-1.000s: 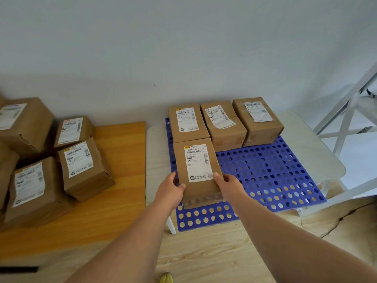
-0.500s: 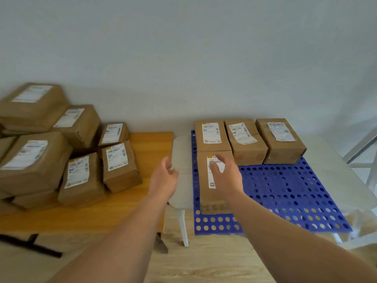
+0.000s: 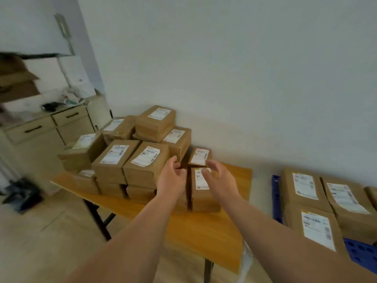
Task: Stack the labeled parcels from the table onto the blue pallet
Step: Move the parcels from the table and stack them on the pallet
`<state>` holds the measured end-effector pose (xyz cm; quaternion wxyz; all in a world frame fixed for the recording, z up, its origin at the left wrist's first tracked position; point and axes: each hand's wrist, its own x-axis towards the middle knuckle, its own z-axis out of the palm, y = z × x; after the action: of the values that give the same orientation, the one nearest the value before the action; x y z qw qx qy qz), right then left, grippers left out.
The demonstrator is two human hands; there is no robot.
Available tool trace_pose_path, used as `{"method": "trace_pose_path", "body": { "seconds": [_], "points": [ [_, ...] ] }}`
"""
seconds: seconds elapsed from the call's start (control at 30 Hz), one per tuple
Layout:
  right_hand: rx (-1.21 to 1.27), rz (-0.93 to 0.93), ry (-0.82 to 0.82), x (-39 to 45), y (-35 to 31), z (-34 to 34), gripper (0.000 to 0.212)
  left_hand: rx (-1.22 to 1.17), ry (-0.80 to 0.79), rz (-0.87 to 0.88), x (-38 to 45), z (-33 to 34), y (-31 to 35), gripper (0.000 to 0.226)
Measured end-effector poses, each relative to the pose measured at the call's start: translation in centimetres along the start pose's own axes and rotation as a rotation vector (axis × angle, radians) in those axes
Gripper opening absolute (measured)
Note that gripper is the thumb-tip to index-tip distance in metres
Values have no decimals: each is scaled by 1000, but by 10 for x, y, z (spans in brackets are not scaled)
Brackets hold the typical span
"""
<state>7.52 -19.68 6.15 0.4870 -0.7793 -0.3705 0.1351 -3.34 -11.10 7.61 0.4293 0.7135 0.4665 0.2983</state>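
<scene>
Several brown labeled parcels are piled on the orange wooden table. The nearest one lies at the pile's right front, with a smaller parcel behind it. My left hand hovers at its left side, fingers loosely curled and holding nothing. My right hand is spread just above its right side, also holding nothing. At the right, the blue pallet carries several parcels, including the one I just set down.
A beige cabinet with drawers stands at the left, with cardboard and white boxes on top. A dark object lies on the floor beside it. The table's black leg stands at front left. A plain wall runs behind everything.
Both hands let go of the parcel on the pallet and swung left to the table's pile. The view turned left with them.
</scene>
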Motion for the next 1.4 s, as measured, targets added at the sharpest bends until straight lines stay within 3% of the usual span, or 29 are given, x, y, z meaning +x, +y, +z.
{"method": "trace_pose_path", "body": {
  "seconds": [0.23, 0.47, 0.8, 0.93, 1.13, 1.27, 1.4],
  "points": [
    [83, 20, -131, 49, -90, 132, 46, -39, 147, -18, 84, -135, -44, 52],
    [216, 130, -88, 108, -127, 193, 40, 6, 97, -1, 170, -199, -66, 54],
    [194, 296, 4, 200, -111, 202, 58, 59, -62, 5, 287, -150, -54, 63],
    [289, 401, -28, 247, -94, 213, 64, 106, -42, -38, 330, -125, -55, 59],
    [346, 505, -116, 308, -71, 231, 72, 175, -11, -140, 386, -101, -56, 75],
    [393, 500, -120, 323, -64, 244, 66, 124, -36, -139, 395, -90, -57, 67],
    [495, 473, -32, 323, -69, 242, 51, 63, 66, -70, 387, -89, -45, 55]
  ]
}}
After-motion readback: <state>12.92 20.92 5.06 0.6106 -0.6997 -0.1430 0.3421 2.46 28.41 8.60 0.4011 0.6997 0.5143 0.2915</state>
